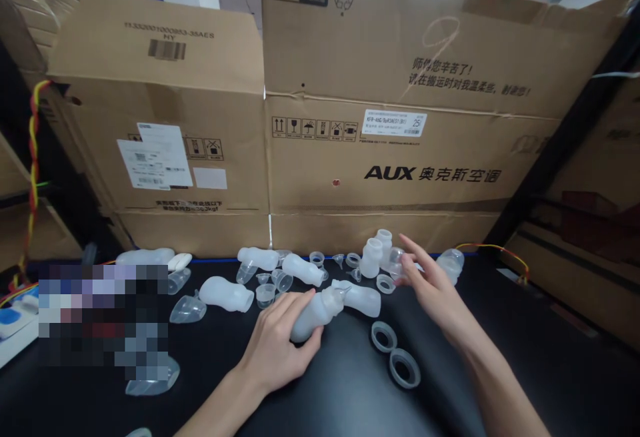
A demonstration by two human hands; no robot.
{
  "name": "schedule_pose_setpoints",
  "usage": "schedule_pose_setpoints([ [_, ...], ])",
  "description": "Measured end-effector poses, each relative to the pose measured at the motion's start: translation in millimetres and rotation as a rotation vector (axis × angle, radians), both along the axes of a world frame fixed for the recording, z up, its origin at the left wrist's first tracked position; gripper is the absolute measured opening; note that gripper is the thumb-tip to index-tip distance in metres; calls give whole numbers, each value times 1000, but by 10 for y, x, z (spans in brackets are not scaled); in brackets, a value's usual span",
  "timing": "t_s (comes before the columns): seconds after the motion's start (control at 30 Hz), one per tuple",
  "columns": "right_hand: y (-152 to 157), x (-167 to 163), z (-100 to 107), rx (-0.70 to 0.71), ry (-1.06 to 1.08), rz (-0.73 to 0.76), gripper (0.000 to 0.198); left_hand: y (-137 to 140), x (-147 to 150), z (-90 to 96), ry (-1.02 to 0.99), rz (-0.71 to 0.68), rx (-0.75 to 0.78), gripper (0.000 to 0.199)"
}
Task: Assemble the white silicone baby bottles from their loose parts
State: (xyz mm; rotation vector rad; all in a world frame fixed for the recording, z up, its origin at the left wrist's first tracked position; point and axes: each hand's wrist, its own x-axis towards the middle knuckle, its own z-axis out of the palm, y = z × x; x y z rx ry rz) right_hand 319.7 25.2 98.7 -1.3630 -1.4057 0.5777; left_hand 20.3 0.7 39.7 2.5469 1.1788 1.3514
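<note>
I've got left fingers [299, 309] wrapped round a nipple-topped, still uncapped bottle [314, 317] at six o'clock, right fingers [423, 260] at a clear cap [396, 261], four o'clock, grip unclear, other bottles [225, 293] unassembled.

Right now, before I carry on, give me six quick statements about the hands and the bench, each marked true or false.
1. The left hand grips a whitish bottle. True.
2. The right hand holds the two large rings. False: they lie on the tabletop, and that hand is at a clear cap.
3. Two upright bottles stand near the cardboard. True.
4. The tabletop is white. False: it is black.
5. The cardboard bears the letters AUX. True.
6. Every bottle stands upright. False: several lie on their sides, such as the curved bottle left of the left hand.
</note>
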Motion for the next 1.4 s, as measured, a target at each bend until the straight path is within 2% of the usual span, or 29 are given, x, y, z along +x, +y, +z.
schedule_pose_setpoints([
  [0.1,-92,-333,26,42,137,172,60,-6,-10,-13,-17,2,-16,44],
  [0.23,-192,-684,-119,-7,207,460,46,-9,-67,-29,-34,2,-42,50],
  [0.37,-223,-753,-200,-10,236,566,35,-48,-147,46,-128,-100,-189,51],
  [0.47,-244,-716,-157,-6,258,634,30,-91,-129,144,-336,-273,-471,38],
  [0.57,-266,-705,-117,-9,288,718,28,-132,-23,171,-683,-489,-952,38],
  [0.63,-271,-716,-125,4,306,736,29,-166,57,146,-921,-567,-1225,41],
  [0.7,-263,-729,-159,29,311,702,31,-206,109,123,-1019,-553,-1306,44],
  [0.77,-245,-738,-199,55,295,644,34,-237,115,115,-908,-477,-1182,47],
  [0.9,-207,-753,-221,53,240,550,37,-209,50,74,-476,-229,-580,39],
  [0.93,-201,-751,-208,41,230,530,38,-186,40,49,-394,-185,-479,39],
  [1.03,-183,-691,-130,68,187,417,38,-120,45,-39,-209,-107,-376,52],
  [1.13,-145,-496,-38,258,168,134,39,-84,59,-95,-22,6,-258,69],
  [1.27,-58,-120,40,475,158,-327,45,4,-28,-111,157,229,-36,50],
  [1.33,-19,28,49,475,98,-482,45,87,-117,-118,199,339,39,46],
  [1.4,13,123,39,390,6,-564,45,178,-213,-136,251,419,80,45],
])
